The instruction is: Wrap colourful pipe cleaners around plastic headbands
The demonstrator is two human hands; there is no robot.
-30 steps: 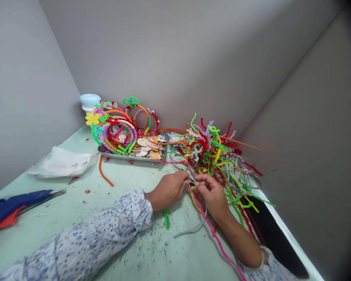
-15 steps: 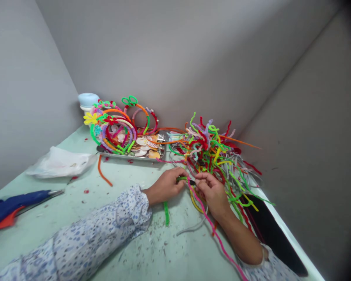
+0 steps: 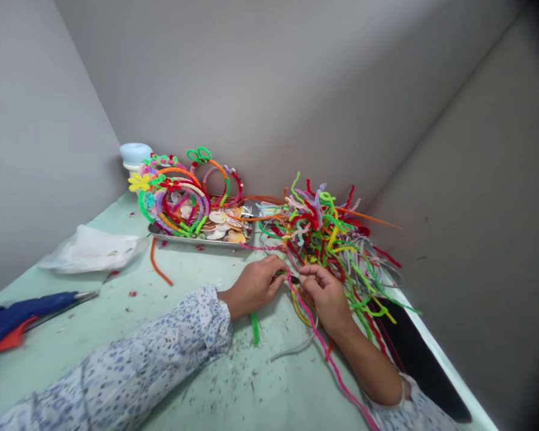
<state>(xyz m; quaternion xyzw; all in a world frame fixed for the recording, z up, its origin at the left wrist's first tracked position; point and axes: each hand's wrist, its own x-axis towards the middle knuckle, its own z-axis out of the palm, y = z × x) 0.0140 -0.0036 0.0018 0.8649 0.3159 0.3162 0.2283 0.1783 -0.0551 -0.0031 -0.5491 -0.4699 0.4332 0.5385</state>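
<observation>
My left hand (image 3: 255, 285) and my right hand (image 3: 326, 291) meet at the near edge of a big tangle of coloured pipe cleaners (image 3: 330, 233). Both are closed in a pinch. The left fingers hold a green pipe cleaner (image 3: 254, 328) that hangs down past the hand. The right fingers hold the dark end of a thin band wrapped with a pink pipe cleaner (image 3: 330, 359), which trails along my right forearm towards me.
A metal tray (image 3: 202, 238) at the back holds finished wrapped headbands (image 3: 175, 194) and small flat cut-outs. A blue glue gun (image 3: 22, 311) lies at the left, a crumpled plastic bag (image 3: 94, 248) behind it. An orange pipe cleaner (image 3: 158, 266) lies loose. Grey walls close the table in.
My left hand has shifted slightly forward and now pinches the green pipe cleaner against the band's end. The right hand has barely moved.
</observation>
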